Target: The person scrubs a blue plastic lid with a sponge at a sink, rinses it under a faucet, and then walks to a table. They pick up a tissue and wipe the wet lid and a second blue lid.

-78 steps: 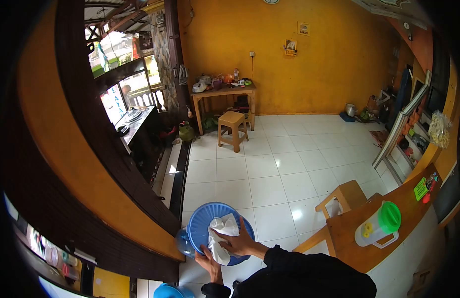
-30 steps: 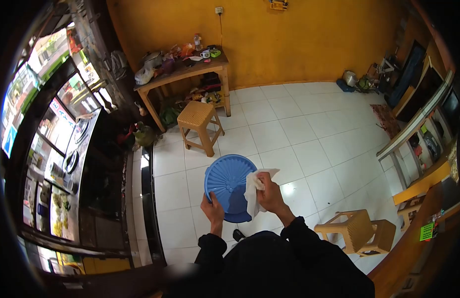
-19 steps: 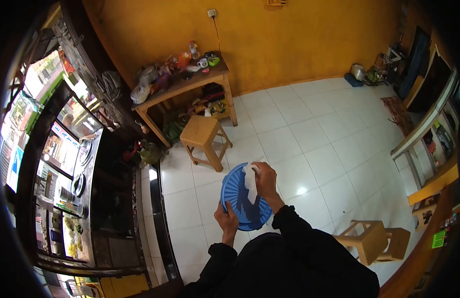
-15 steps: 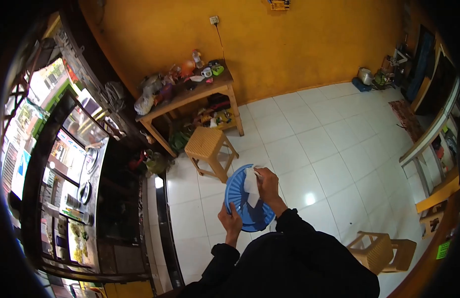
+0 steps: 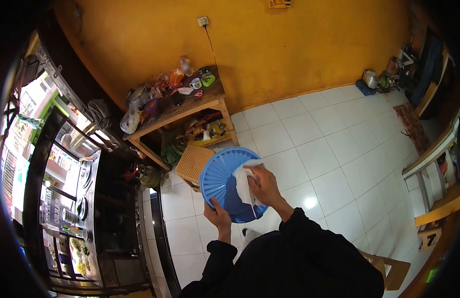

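Observation:
A round blue plastic basin [image 5: 219, 171] with ribbed sides is held up over the tiled floor, its inside tilted toward me. My left hand [image 5: 218, 217] is closed on its lower left rim, thumb over the edge. My right hand [image 5: 265, 186] grips a white cloth [image 5: 244, 187], bunched under the fingers and pressed against the inner right side of the basin. Part of the basin's bottom and right wall is hidden behind the cloth and hand.
A woven-top stool [image 5: 192, 161] stands just beyond the basin. Behind it a wooden table [image 5: 160, 118] carries bags, a cup and a bottle. A glass-fronted food stall [image 5: 96, 223] is on the left. Another stool [image 5: 396, 270] stands at lower right.
The basin has come up and slightly left, and now covers part of the stool. My right hand has moved with the cloth lower against the basin's right side. The view has shifted a little.

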Demonstrator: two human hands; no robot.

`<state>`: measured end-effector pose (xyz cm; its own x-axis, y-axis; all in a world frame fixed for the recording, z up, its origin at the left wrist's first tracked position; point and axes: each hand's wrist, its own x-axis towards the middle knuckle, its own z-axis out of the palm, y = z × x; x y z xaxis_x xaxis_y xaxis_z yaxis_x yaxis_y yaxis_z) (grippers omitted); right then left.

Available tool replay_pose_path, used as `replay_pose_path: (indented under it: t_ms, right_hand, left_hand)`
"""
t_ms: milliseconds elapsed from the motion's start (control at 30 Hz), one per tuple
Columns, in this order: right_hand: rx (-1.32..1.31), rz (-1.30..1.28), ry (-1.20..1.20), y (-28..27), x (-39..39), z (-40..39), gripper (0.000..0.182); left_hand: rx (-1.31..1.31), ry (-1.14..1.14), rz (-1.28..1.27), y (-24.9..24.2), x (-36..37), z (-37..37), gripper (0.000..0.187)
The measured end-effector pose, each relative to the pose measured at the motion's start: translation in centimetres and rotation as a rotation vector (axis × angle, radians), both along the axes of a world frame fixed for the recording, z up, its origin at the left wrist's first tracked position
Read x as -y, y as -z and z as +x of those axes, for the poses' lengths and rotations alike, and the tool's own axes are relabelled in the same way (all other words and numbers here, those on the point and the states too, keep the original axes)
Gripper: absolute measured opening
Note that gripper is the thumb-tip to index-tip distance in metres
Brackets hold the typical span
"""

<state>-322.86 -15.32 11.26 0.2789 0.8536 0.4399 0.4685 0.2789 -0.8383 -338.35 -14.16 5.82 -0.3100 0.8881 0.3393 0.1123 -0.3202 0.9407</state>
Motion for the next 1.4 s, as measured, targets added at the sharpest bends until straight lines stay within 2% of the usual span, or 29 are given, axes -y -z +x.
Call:
replay_pose_path:
  t_ms: [133,200,267,300,333,433,467,567,600,700,900,1000,1067,1167,1300,1400]
  right_hand:
    - [0.008,-0.028,-0.066,-1.3,-4.6,1.4,0.038]
    - [-0.003,-0.018,-0.069,-0.5,-7.7,2.1,0.039]
    - [-0.009,-0.006,-0.07,0.0,-10.9,2.7,0.04]
    - [-0.131,-0.024,-0.108,0.2,-11.9,2.7,0.041]
    - [-0.256,-0.045,-0.143,0.4,-13.2,2.9,0.041]
    - [-0.37,-0.15,-0.18,1.8,-17.8,3.4,0.041]
    - [-0.392,-0.205,-0.2,0.3,-18.6,3.2,0.04]
    - [-0.406,-0.204,-0.28,0.4,-21.9,3.0,0.04]
    - [-0.407,-0.207,-0.276,0.6,-22.8,2.9,0.04]
    - [-0.357,-0.193,-0.259,0.6,-24.9,2.6,0.041]
    - [-0.586,-0.102,-0.285,-1.4,-30.3,4.0,0.044]
    - [-0.5,-0.047,-0.262,-1.4,-31.8,4.1,0.045]
    - [-0.371,-0.047,-0.225,-1.7,-32.4,4.3,0.046]
    - [-0.243,-0.033,-0.204,-0.3,-34.1,4.7,0.046]
    - [-0.067,-0.094,-0.236,-0.6,-37.5,7.5,0.047]
    - [-0.046,0.025,-0.222,-1.9,-41.7,10.5,0.047]
  left_hand:
    - [0.079,0.084,-0.023,-0.2,-2.8,1.8,0.026]
    - [-0.13,0.028,0.058,0.3,-4.9,2.6,0.024]
    - [-0.153,0.046,0.018,0.6,-7.1,2.9,0.024]
    - [-0.191,0.07,-0.033,0.7,-7.9,2.9,0.023]
    - [-0.185,0.075,-0.03,0.8,-9.2,3.0,0.023]
    - [-0.09,0.082,0.102,1.9,-14.0,4.1,0.024]
    - [-0.03,0.098,0.076,2.5,-15.4,4.2,0.024]
    - [-0.008,0.151,-0.005,3.7,-18.8,3.5,0.024]
    - [0.044,0.157,0.069,4.0,-20.1,3.8,0.023]
    - [0.092,0.178,0.135,3.1,-22.8,4.6,0.021]
    - [-0.018,0.185,0.046,0.7,-26.8,5.4,0.021]
    - [0.054,0.149,0.024,1.1,-28.5,5.7,0.022]
    - [-0.139,0.098,0.033,0.4,-29.5,5.9,0.023]
    - [-0.08,0.125,0.034,-2.8,-30.9,7.9,0.024]
    - [-0.052,0.021,0.048,-1.4,-35.7,10.7,0.024]
    - [0.045,0.05,0.179,0.2,-38.6,13.2,0.023]
